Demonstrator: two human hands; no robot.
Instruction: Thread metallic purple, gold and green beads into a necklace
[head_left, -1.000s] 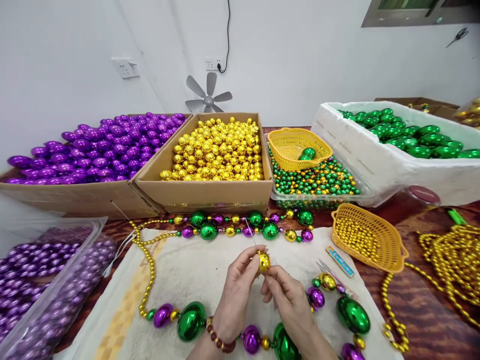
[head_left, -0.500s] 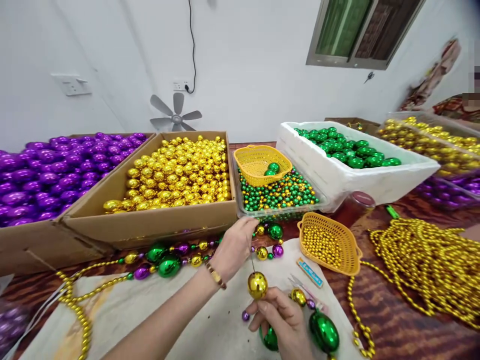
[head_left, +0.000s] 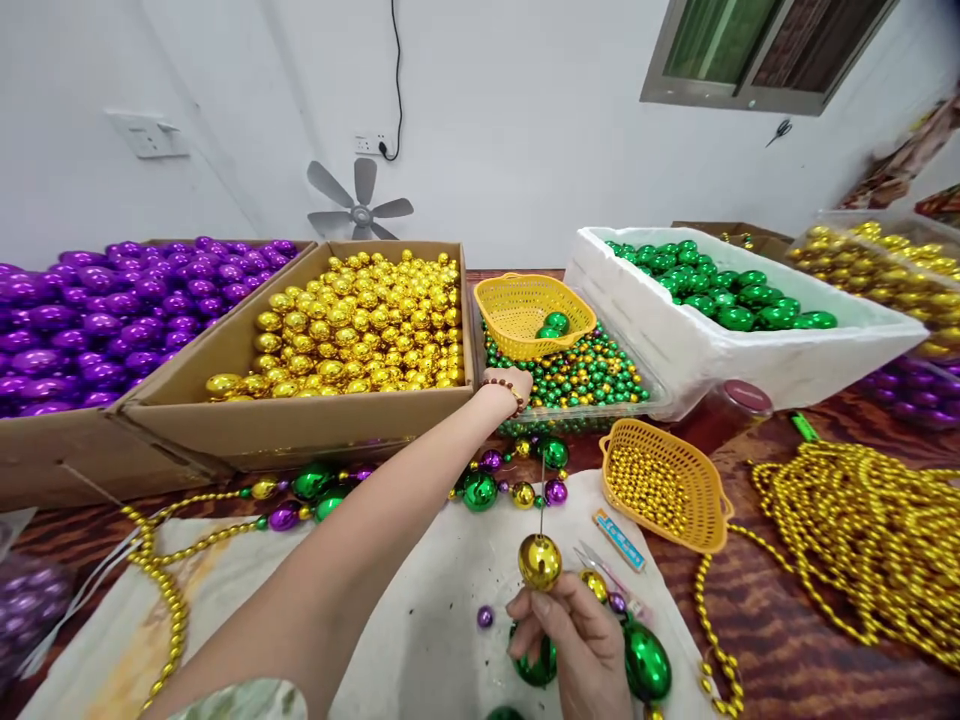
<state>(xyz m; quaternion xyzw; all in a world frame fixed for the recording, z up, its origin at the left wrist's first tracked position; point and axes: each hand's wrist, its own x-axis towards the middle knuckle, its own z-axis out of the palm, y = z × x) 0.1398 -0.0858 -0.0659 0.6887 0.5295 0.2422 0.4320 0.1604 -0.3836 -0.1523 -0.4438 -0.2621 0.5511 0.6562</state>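
My left hand (head_left: 511,384) reaches over the near edge of a clear tub (head_left: 577,412) of small green and gold beads (head_left: 592,372); its fingertips are hidden from me. Lower down, my right hand (head_left: 577,640) pinches a large shiny gold bead (head_left: 540,562) threaded on a thin upright needle (head_left: 542,495). Below and beside this hand hang or lie large green beads (head_left: 646,660), a gold bead (head_left: 593,585) and a small purple bead (head_left: 617,602). A loose purple bead (head_left: 485,617) rests on the pale cloth (head_left: 427,610).
Cardboard boxes hold purple balls (head_left: 97,325) and gold balls (head_left: 367,325); a white foam box (head_left: 675,350) holds green ones. A yellow basket (head_left: 716,500) contains small gold beads. Finished-looking bead strands (head_left: 480,490), small scissors (head_left: 596,562) and gold chains (head_left: 847,540) lie around.
My left hand has moved from above the needle, up and away to the tub of small beads. My right hand still holds the gold bead, slightly further right in view.
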